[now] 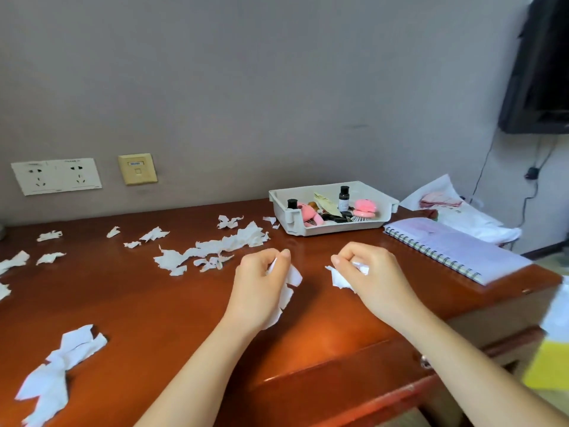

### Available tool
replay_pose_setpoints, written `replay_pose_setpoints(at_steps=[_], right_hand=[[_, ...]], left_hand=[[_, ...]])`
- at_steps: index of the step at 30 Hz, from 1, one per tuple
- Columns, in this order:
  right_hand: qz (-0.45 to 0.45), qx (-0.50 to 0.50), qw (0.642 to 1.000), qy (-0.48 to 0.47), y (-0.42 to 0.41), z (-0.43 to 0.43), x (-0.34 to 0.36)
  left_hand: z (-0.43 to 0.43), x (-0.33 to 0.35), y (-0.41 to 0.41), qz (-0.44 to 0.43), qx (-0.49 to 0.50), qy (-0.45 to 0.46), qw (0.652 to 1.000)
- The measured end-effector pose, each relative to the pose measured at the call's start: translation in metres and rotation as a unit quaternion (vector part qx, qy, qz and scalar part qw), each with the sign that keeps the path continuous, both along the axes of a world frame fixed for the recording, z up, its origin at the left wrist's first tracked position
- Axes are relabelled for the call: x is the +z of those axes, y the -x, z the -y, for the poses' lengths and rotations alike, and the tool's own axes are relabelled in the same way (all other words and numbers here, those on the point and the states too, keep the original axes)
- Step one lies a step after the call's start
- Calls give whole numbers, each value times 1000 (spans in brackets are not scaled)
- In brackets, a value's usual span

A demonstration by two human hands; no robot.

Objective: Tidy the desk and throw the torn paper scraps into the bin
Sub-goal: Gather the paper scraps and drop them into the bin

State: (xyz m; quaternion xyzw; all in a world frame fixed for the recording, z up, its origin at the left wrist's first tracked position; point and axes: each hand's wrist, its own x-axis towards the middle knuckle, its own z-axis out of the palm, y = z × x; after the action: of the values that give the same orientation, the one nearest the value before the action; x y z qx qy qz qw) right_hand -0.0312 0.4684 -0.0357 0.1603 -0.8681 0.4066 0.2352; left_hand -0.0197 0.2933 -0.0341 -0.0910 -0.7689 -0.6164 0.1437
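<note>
Head view, left hand (261, 282) and right hand (366, 269) each clenched on torn paper scraps (212, 248), grey tray (331, 229) at 12 o'clock, spiral notebook (455, 248) at 2 o'clock, desk (154, 303) scrap-strewn toward 9 o'clock.

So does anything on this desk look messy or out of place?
Yes. Torn white paper scraps are strewn across the left and middle of the wooden desk. The left hand and right hand each hold a scrap. The tray and notebook look orderly.

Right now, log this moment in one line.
left hand: holds paper scrap | right hand: holds scrap | desk: scraps remain | bin: unseen
</note>
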Motion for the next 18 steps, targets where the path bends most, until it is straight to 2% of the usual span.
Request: replay_pose_setpoints(at_steps=[6, 11, 14, 18], right_hand=[[9, -14, 999, 42, -39, -62, -2], [49, -64, 995, 50, -76, -126, -26], [81, -108, 989, 59, -94, -169, -50], [129, -156, 975, 87, -116, -222, -91]], left_hand=[[-77, 2, -18, -12, -133, 12, 991], [-152, -16, -22, -32, -221, 66, 973], [-195, -39, -25, 6, -271, 69, 960], [-249, -76, -35, 111, -337, 57, 933]])
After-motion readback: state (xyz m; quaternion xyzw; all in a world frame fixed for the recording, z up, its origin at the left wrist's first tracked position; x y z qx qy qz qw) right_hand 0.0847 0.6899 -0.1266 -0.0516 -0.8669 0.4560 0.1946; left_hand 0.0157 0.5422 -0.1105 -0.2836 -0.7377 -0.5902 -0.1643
